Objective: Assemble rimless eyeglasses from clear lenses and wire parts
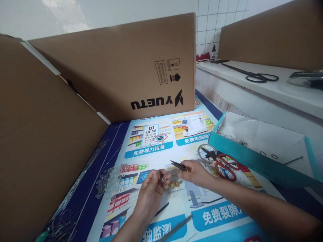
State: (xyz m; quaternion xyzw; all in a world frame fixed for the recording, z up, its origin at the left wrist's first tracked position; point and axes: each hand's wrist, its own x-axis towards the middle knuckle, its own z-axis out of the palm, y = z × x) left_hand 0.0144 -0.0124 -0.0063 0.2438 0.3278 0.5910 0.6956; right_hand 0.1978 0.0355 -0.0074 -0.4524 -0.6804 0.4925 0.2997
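Near the middle of the printed poster, my left hand (pixel 152 186) pinches several clear beads (pixel 164 179) that hang on thin thread or wire. A thin loop trails below the fingertips. My right hand (pixel 193 171), just to the right, is closed around a small pair of dark-jawed pliers (pixel 179 165), the jaws pointing left; its grips are mostly hidden in the palm. Left of my hands lies a pile of clear beads (pixel 111 183), with some pinkish beads (pixel 124 168) at its top edge.
Red-handled scissors (pixel 225 168) lie beside a roll of clear line (pixel 205 154). A teal-edged open box (pixel 252 164) stands at right. Cardboard panels (pixel 113 74) wall off the back and left. Loose wires (pixel 80 178) lie along the left. Large black scissors (pixel 259 77) rest on the ledge.
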